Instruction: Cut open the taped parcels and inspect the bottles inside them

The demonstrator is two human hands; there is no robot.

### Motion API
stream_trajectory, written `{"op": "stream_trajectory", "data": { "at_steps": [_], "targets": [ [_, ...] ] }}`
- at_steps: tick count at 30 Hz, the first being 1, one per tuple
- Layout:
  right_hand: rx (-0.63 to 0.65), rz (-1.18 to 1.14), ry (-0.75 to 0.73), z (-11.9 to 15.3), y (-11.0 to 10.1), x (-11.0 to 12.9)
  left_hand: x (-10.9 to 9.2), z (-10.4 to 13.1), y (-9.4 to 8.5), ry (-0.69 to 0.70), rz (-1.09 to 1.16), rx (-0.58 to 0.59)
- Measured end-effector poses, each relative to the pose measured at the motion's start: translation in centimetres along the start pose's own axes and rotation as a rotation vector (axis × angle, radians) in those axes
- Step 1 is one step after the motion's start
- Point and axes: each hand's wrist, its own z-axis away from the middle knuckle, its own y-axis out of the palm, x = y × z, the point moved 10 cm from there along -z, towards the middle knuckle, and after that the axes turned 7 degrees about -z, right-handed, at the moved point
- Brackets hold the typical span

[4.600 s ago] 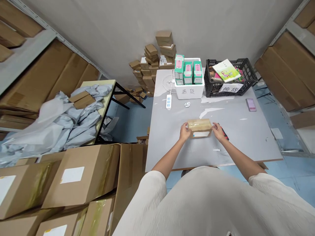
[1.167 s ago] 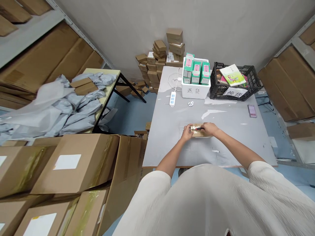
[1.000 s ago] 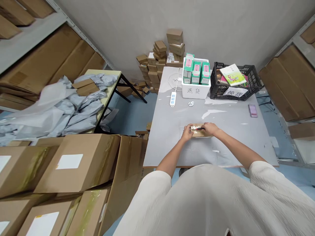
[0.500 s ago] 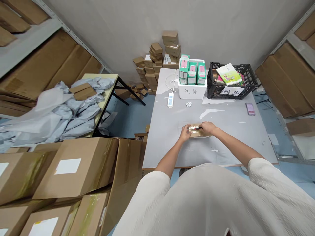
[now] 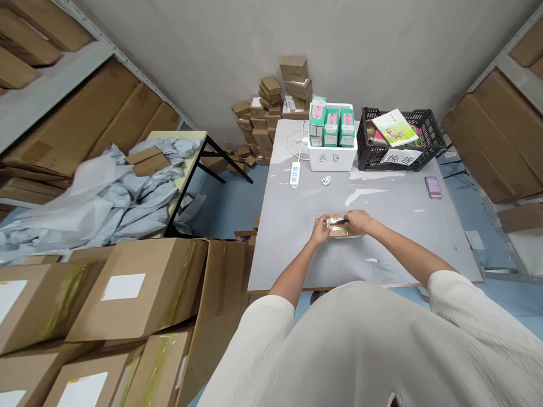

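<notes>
A small cardboard box [image 5: 343, 233] with shiny tape on top lies on the grey table [image 5: 288, 249] in front of me. My left hand [image 5: 320, 229] grips its left end, with the fingers closed around the edge. In my right hand [image 5: 358, 220] is a utility knife [image 5: 340, 222], dark with a bit of red, held over the box's top and pointing left. Whether the blade is in the tape is too small to tell.
A white bin [image 5: 333, 158] with green-and-pink boxes and a black crate [image 5: 399, 161] of books stand at the table's back. Nearby are a power strip [image 5: 295, 174] and a small purple stack [image 5: 433, 187]. Large cartons [image 5: 127, 316] crowd the left.
The view has shifted slightly. Both hands stay on the small box, with the knife in almost the same place.
</notes>
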Motion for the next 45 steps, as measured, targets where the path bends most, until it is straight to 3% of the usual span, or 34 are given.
{"op": "stream_trajectory", "data": {
  "at_steps": [13, 22, 27, 34, 39, 42, 45],
  "targets": [
    [0.006, -0.023, 0.023, 0.3, 0.4, -1.2, 0.0, 0.0, -0.1, -0.011, -0.002, 0.003],
    [0.024, 0.043, 0.071, 1.6, 0.1, -4.0, -0.5, 0.0, -0.3, -0.029, -0.019, 0.011],
    [0.033, 0.061, 0.139, 2.8, -0.2, -7.0, -0.9, 0.2, -0.6, -0.019, -0.033, -0.002],
    [0.008, 0.053, 0.14, 4.0, 0.0, -8.7, -3.4, 1.2, -1.2, 0.046, -0.324, -0.049],
    [-0.006, 0.054, 0.128, 4.2, 0.0, -8.4, -8.1, 3.1, 1.5, 0.252, -0.538, -0.078],
    [-0.004, 0.045, 0.12, 4.3, -0.1, -8.4, -10.1, 3.6, 4.6, 0.356, -0.564, 0.03],
    [-0.002, 0.032, 0.13, 4.4, -0.2, -8.5, -10.5, 3.4, 7.0, 0.373, -0.595, 0.154]
  ]
}}
